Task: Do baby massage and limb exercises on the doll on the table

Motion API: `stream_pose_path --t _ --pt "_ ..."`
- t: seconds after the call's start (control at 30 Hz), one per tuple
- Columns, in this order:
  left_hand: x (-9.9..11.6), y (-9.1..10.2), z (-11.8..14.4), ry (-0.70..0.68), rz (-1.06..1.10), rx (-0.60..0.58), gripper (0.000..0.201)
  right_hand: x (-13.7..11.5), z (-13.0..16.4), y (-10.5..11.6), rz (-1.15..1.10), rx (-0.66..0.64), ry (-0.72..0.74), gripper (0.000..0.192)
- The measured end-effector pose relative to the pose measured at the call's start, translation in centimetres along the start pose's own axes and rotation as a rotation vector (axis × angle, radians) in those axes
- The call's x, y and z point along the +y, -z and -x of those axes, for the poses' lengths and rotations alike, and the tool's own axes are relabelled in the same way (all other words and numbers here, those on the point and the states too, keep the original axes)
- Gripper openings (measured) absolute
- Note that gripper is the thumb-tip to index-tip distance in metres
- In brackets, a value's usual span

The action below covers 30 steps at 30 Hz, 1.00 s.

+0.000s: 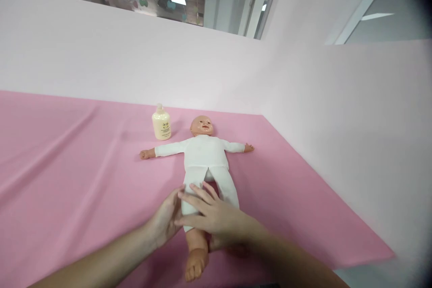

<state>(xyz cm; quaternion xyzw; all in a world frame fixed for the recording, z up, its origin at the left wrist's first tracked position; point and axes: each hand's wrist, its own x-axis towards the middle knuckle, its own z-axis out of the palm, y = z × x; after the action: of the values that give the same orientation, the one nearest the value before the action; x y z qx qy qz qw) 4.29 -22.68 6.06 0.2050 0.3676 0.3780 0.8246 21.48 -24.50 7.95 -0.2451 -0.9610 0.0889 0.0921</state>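
A baby doll [204, 155] in a white top and white trousers lies on its back on the pink sheet [84, 180], arms spread wide, head away from me. My left hand [165, 218] cups the outer side of one doll leg. My right hand [212, 213] lies over the same leg, fingers stretched across the trouser cloth. Both hands wrap that leg just above the bare foot [195, 267], which points toward me. The doll's other lower leg is hidden under my right hand.
A small cream-coloured bottle [161, 122] stands upright just left of the doll's head. The pink sheet ends at a pale wall behind and at a bare edge [364, 234] on the right. Glass panels run above the wall.
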Motion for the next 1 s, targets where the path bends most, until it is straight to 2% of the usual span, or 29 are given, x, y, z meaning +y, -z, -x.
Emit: stream_pose_path --t 0.13,0.2,0.33,0.5,0.67,0.8,1.0 --pt "-0.6 -0.2 1.1 0.164 0.092 -0.045 0.033 -0.6 0.2 -0.3 0.053 0.093 0.193 0.029" --pt "-1.0 -0.4 1.4 0.215 0.142 -0.122 0.035 -0.4 0.3 -0.4 0.066 0.149 0.253 0.022" --pt "-1.5 -0.4 1.9 0.278 0.230 -0.292 0.031 0.3 0.3 -1.0 0.037 0.257 0.274 0.031" --pt "-1.2 -0.2 2.0 0.319 0.233 -0.420 0.031 0.4 0.2 -1.5 -0.036 0.296 0.287 0.039" --pt "-1.0 -0.2 1.9 0.281 0.216 -0.409 0.022 -0.3 0.1 -1.3 -0.171 0.441 0.285 0.026" --pt "-1.4 -0.3 1.9 0.225 0.110 -0.408 0.025 -0.5 0.1 -1.5 -0.258 0.467 0.282 0.015" --pt "-1.9 -0.3 1.8 0.235 0.056 -0.432 0.036 -0.2 0.0 -1.7 -0.213 0.455 0.415 0.025"
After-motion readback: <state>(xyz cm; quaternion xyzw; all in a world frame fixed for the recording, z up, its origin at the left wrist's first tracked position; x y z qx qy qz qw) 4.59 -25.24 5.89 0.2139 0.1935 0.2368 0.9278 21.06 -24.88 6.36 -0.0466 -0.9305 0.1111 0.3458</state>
